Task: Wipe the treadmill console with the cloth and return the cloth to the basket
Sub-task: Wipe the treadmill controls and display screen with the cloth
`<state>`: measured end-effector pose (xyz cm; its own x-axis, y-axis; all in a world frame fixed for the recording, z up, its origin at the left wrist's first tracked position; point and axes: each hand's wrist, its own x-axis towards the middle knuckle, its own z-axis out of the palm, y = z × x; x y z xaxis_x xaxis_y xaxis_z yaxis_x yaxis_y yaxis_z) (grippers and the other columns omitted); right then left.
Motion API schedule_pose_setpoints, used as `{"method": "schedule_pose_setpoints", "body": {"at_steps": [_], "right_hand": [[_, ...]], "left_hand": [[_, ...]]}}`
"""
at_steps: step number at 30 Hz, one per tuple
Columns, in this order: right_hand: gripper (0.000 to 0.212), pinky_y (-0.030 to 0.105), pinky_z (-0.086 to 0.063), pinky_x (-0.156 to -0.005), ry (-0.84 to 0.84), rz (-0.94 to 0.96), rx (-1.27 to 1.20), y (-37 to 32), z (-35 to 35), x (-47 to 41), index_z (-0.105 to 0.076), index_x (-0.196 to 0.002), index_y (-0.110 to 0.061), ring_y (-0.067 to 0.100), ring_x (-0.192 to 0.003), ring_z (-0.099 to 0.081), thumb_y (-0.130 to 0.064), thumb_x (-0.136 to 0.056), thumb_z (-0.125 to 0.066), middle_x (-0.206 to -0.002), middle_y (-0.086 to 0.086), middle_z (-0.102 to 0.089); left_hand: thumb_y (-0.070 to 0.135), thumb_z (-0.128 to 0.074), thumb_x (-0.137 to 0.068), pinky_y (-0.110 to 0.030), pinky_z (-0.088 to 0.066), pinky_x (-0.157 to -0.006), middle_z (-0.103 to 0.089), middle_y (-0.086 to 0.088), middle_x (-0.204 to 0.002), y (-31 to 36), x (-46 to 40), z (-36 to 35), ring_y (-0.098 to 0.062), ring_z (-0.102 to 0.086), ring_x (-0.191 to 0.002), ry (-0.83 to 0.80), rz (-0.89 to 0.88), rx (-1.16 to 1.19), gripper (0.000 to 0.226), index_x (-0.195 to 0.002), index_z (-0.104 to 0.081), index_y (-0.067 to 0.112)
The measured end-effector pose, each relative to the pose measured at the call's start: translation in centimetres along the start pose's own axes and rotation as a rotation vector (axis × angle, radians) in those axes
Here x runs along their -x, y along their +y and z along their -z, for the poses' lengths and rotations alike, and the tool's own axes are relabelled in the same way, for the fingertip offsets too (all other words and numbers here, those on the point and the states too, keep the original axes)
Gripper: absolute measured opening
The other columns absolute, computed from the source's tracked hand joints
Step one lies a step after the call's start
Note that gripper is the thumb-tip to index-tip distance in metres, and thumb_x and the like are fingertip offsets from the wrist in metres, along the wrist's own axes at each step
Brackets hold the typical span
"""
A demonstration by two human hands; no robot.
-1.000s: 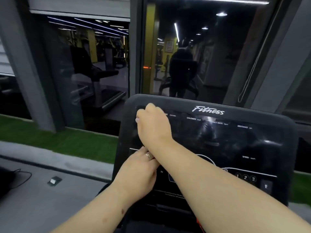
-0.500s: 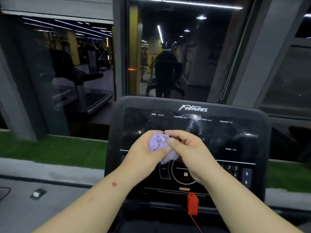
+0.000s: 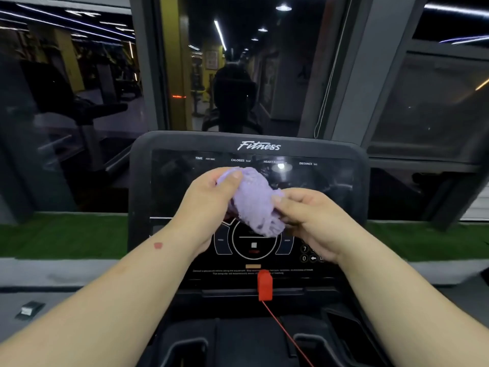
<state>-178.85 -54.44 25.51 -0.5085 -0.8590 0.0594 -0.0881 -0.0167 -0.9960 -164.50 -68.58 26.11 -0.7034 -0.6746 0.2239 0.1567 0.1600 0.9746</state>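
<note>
A wide black treadmill console point(image 3: 341, 181) with a glossy dark display and the white word "Fitness" along its top edge is seen from above, set before tall dark glass panes point(image 3: 79, 102) in which gym lights and equipment are reflected. A strip of green artificial turf point(image 3: 60, 234) is laid along the foot of the glass on both sides of the console. Two bare forearms are extended from the bottom of the frame toward the display. A crumpled lilac cloth point(image 3: 254, 205) of soft textured fabric is held up in front of the middle of the screen, between both hands. The grip of the left hand point(image 3: 209, 205) is closed round the cloth's upper left part, with the thumb pressed over the top. The grip of the right hand point(image 3: 312, 221) is pinched on the cloth's right edge, fingers curled. A red plastic safety clip point(image 3: 265, 286) is attached at the console's lower centre, with a thin red cord point(image 3: 288, 335) trailing down to the right.
</note>
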Motion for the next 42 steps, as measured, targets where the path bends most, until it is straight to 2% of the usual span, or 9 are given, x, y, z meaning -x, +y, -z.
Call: {"method": "schedule_pose_setpoints", "body": {"at_steps": [5,10,13,16,20,26,29,34,42], "right_hand": [[0.021,0.036,-0.055,-0.093,0.318,-0.025,0.042,0.1,0.9,0.0,-0.073,-0.105,-0.028,0.011,-0.104,-0.067,-0.042,-0.097,-0.062,-0.108,-0.009,-0.073],[0.022,0.025,-0.05,-0.073,-0.041,-0.009,-0.016,-0.9,-0.2,0.6,-0.07,-0.109,-0.013,0.013,-0.084,-0.065,-0.03,-0.1,-0.059,-0.096,0.002,-0.074],[0.016,0.033,-0.05,-0.073,0.055,0.017,-0.056,-1.0,0.3,0.1,-0.07,-0.106,-0.002,0.025,-0.083,-0.064,-0.013,-0.098,-0.062,-0.094,0.016,-0.074],[0.024,0.046,-0.046,-0.089,0.117,0.011,-0.154,-1.5,1.1,-0.4,-0.067,-0.116,0.0,0.034,-0.099,-0.065,-0.012,-0.096,-0.062,-0.115,0.025,-0.071],[0.019,0.045,-0.054,-0.086,0.137,0.075,-0.188,-2.4,1.1,-1.0,-0.071,-0.111,-0.006,0.034,-0.098,-0.069,-0.014,-0.099,-0.059,-0.109,0.02,-0.073],[0.027,0.027,-0.053,-0.086,0.333,0.601,0.431,-3.2,-0.3,0.6,-0.075,-0.094,-0.028,0.013,-0.096,-0.066,-0.003,-0.088,-0.066,-0.096,-0.006,-0.069],[0.039,0.031,-0.05,-0.079,0.195,0.84,0.936,-2.1,-0.8,0.9,-0.077,-0.106,-0.023,0.015,-0.091,-0.058,-0.001,-0.077,-0.061,-0.096,-0.007,-0.058],[0.045,0.033,-0.054,-0.079,-0.015,0.751,1.151,0.2,-2.1,1.5,-0.07,-0.126,-0.028,0.015,-0.095,-0.059,-0.014,-0.085,-0.055,-0.108,-0.012,-0.059],[0.027,0.011,-0.039,-0.07,0.444,0.509,0.589,-4.0,-0.6,0.2,-0.071,-0.099,-0.033,0.003,-0.087,-0.058,-0.013,-0.095,-0.053,-0.09,-0.011,-0.064]], "left_hand": [[0.037,-0.045,-0.109,-0.037,-0.053,-0.07,-0.076,-0.015,-0.104,0.6,0.0,-0.8,-0.027,-0.067,-0.08,0.003,0.118,0.091,0.033,-0.114,-0.073,0.02],[0.031,-0.045,-0.109,-0.038,-0.057,-0.08,-0.078,0.0,-0.104,1.2,0.2,-2.0,-0.018,-0.074,-0.093,-0.045,0.078,0.086,0.028,-0.112,-0.072,0.023],[0.038,-0.049,-0.107,-0.035,-0.057,-0.064,-0.078,0.004,-0.092,1.4,0.3,-1.7,-0.016,-0.075,-0.075,-0.016,0.058,-0.019,0.026,-0.109,-0.074,0.029],[0.037,-0.054,-0.105,-0.045,-0.057,-0.093,-0.078,-0.003,-0.109,1.5,0.4,-0.9,-0.023,-0.075,-0.102,-0.147,0.136,0.019,0.026,-0.118,-0.072,0.023],[0.021,-0.069,-0.097,-0.048,-0.055,-0.1,-0.075,-0.014,-0.114,1.0,0.4,-0.4,-0.031,-0.072,-0.109,-0.363,0.271,-0.026,0.028,-0.121,-0.068,0.007],[0.01,-0.057,-0.101,-0.051,-0.054,-0.102,-0.078,-0.016,-0.103,-0.5,-1.3,-0.4,-0.032,-0.075,-0.101,-0.028,0.425,0.064,0.021,-0.115,-0.071,0.004],[0.015,-0.045,-0.102,-0.053,-0.051,-0.103,-0.073,-0.02,-0.116,0.1,-1.8,-0.4,-0.034,-0.072,-0.108,-0.046,0.551,0.342,0.034,-0.122,-0.068,0.0],[0.03,-0.046,-0.089,-0.041,-0.044,-0.104,-0.063,-0.013,-0.123,0.5,-2.0,-0.3,-0.03,-0.058,-0.108,-0.156,0.653,0.504,0.056,-0.134,-0.063,0.002],[0.005,-0.056,-0.099,-0.052,-0.054,-0.102,-0.076,-0.02,-0.107,0.1,-1.3,-0.8,-0.034,-0.074,-0.102,-0.174,0.478,0.103,0.024,-0.118,-0.069,-0.001]]}}
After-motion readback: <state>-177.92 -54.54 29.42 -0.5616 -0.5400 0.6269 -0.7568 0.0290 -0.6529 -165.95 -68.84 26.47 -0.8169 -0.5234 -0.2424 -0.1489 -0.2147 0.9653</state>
